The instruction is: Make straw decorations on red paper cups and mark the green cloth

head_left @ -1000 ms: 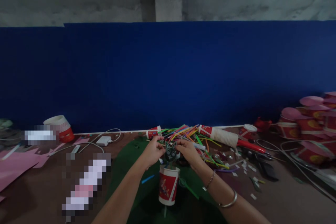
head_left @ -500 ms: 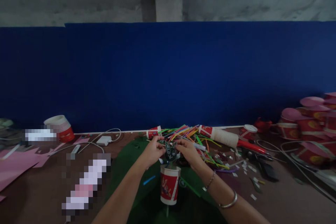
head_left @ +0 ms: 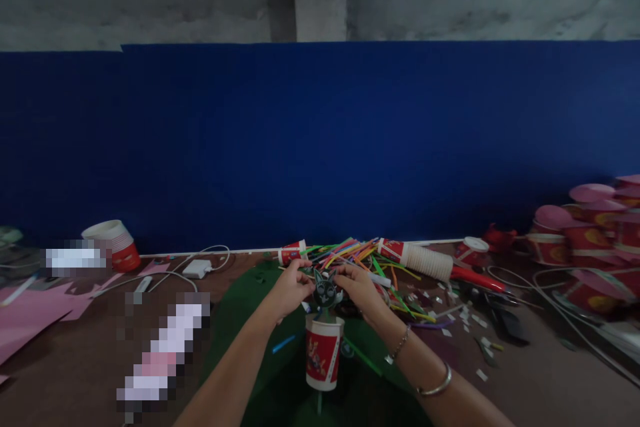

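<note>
A small dark green cat-faced cutout (head_left: 326,291) stands upright above a red and white paper cup (head_left: 323,355). My left hand (head_left: 294,288) has its fingertips closed at the cutout's left edge. On the other side, my right hand (head_left: 356,285) pinches near the cutout's right ear. Below the cup's base a thin green stick (head_left: 319,403) pokes out. Dark green material (head_left: 240,320) lies under and around the cup, with a short blue strip (head_left: 284,344) to its left.
Colourful strips (head_left: 350,253) are heaped behind my hands. A lying stack of cups (head_left: 429,262) and red-handled tool (head_left: 479,278) are at right, near scattered white scraps. Pink-topped red cups (head_left: 595,240) pile far right. Pink paper (head_left: 40,307), a white charger (head_left: 197,269) and cables lie left.
The cutout's face is turned slightly and shows a little more clearly between my hands. Both hands stay in nearly the same place.
</note>
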